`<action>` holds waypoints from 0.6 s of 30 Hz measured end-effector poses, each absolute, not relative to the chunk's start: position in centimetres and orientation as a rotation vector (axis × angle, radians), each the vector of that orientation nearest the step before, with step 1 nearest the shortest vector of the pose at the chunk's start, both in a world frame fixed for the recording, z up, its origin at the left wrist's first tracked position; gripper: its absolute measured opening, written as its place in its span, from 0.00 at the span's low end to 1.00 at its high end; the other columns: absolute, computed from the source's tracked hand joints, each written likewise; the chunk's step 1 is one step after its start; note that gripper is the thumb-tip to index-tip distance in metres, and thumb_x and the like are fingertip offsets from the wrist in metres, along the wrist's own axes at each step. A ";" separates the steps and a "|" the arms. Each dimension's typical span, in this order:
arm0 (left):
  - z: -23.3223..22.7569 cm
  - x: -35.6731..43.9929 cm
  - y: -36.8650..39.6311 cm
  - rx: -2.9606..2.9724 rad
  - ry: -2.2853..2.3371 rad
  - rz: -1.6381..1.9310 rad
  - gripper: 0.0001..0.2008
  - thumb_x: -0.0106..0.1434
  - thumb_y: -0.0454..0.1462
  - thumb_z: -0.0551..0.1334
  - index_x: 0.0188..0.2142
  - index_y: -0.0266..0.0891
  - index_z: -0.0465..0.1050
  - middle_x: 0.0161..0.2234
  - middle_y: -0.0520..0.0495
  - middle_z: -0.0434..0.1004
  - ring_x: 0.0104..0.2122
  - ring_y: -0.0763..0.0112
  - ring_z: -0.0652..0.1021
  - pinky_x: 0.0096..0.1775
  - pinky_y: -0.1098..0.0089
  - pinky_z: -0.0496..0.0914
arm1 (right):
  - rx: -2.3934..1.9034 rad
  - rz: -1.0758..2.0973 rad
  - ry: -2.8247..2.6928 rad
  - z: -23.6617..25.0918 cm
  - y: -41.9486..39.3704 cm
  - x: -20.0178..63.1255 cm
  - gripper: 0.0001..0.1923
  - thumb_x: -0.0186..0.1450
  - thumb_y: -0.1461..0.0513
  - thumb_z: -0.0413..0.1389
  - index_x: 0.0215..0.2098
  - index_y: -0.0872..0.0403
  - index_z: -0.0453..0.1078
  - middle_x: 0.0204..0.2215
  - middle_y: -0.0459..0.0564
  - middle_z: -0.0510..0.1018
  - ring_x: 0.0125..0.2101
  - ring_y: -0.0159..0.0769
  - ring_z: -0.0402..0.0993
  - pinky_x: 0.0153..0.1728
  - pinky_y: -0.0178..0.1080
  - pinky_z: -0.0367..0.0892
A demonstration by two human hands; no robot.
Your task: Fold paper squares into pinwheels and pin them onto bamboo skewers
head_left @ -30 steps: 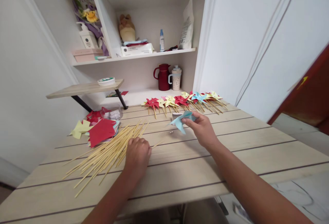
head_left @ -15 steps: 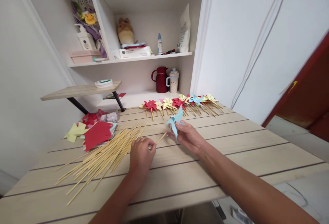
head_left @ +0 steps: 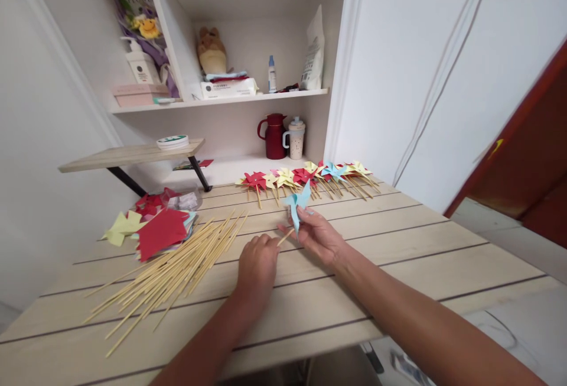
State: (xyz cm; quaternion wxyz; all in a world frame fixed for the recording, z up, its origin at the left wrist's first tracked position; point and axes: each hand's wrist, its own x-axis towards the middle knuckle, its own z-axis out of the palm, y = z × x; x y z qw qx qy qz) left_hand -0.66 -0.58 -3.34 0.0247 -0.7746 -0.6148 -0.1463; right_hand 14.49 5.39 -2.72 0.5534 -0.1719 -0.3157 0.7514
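My right hand (head_left: 319, 236) pinches a light blue paper pinwheel head (head_left: 296, 204) and holds it upright above the wooden table (head_left: 398, 238). My left hand (head_left: 258, 263) grips a thin bamboo stick (head_left: 284, 237) whose tip reaches up to the pinwheel's lower edge. The two hands are close together at the table's middle. A spread of several loose bamboo sticks (head_left: 168, 271) lies just left of my left hand.
A row of finished red, yellow and blue pinwheels (head_left: 305, 178) lies along the far table edge. Red and yellow cut paper pieces (head_left: 153, 229) are piled at the far left. Behind stand a red jug (head_left: 274, 136), a cup (head_left: 295, 137) and shelves with bottles and boxes.
My left hand picked one stick out of the pile and brought it right toward the pinwheel. My right hand tilted the blue pinwheel upright and drew it nearer.
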 end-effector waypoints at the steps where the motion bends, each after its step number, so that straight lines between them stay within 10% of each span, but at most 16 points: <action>1: -3.5 -0.6 -0.5 -2.404 -1.902 -0.494 0.13 0.67 0.31 0.54 0.40 0.40 0.78 0.39 0.43 0.79 0.41 0.59 0.76 0.45 0.62 0.67 | -0.407 1.767 -0.766 -2.7 5.4 14.5 0.11 0.53 0.60 0.70 0.28 0.51 0.72 0.23 0.40 0.73 0.26 0.32 0.69 0.47 0.49 0.73; 9: -4.1 -1.5 -0.5 -2.451 -2.223 -1.823 0.16 0.68 0.44 0.50 0.35 0.40 0.73 0.21 0.54 0.67 0.19 0.71 0.66 0.25 0.70 0.61 | -0.525 1.407 -1.220 -1.7 5.0 15.9 0.10 0.57 0.55 0.68 0.31 0.50 0.75 0.28 0.44 0.78 0.31 0.36 0.73 0.38 0.40 0.69; 18: -2.5 -2.9 -1.8 -2.055 -2.048 -2.301 0.18 0.65 0.51 0.57 0.36 0.40 0.75 0.20 0.55 0.61 0.21 0.72 0.64 0.25 0.72 0.59 | -0.437 0.673 -1.851 0.1 2.5 17.3 0.06 0.66 0.63 0.58 0.34 0.49 0.76 0.30 0.49 0.79 0.32 0.39 0.74 0.37 0.43 0.68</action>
